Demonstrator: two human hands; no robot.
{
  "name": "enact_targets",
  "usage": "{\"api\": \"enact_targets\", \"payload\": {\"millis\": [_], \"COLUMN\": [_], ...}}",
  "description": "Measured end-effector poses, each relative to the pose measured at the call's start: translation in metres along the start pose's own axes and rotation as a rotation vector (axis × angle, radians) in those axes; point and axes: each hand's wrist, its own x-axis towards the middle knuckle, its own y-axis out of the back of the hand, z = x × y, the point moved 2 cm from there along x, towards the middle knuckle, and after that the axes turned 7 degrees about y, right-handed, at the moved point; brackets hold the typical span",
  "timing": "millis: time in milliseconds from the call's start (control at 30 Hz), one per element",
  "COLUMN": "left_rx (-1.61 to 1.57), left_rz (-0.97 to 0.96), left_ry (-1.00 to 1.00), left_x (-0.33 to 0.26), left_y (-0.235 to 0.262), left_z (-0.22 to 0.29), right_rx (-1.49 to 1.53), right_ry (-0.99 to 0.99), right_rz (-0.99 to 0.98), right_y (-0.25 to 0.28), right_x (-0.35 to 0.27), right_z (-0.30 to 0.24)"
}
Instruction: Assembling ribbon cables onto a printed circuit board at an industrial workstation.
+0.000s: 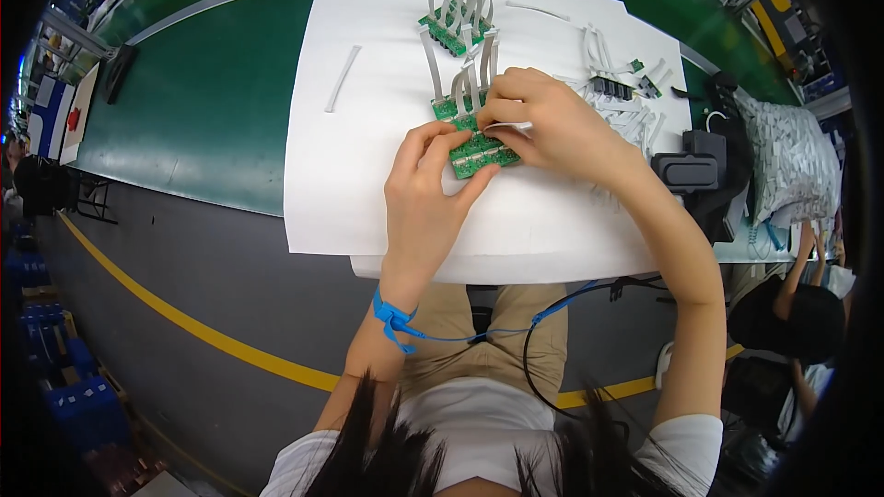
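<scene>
A green circuit board panel [481,166] lies on white paper in front of me, with several grey-white flat ribbon cables standing up from its far part. My left hand [425,179] grips this panel, its thumb at the near edge and fingertips on the left side. Over the panel's right side, my right hand [552,124] pinches a short white flat cable [516,127] between thumb and fingers. The fingers partly hide where that cable's inner end meets the board. Farther back sits another green board [451,32] with several upright cables.
Loose cables and black connectors [612,87] are heaped to the right. Single cables lie at left [343,79] and far back. A black device [686,170] and a bag of white parts [787,156] stand at the right edge. A blue wrist strap [394,315] trails a cord.
</scene>
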Motion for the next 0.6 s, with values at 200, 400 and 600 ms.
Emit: {"api": "enact_targets", "payload": {"millis": [200, 400, 600], "left_rx": [0.018, 0.024, 0.019], "left_rz": [0.014, 0.004, 0.004], "left_ry": [0.005, -0.03, 0.007], "left_x": [0.001, -0.001, 0.0], "left_y": [0.001, -0.002, -0.001], "left_z": [0.002, -0.002, 0.002], "right_rx": [-0.013, -0.069, -0.178], "right_ry": [-0.044, -0.09, -0.144], "right_rz": [0.049, 0.105, -0.093], "right_y": [-0.007, -0.012, -0.007], "right_x": [0.0, -0.004, 0.007], "right_z": [-0.002, -0.009, -0.015]}}
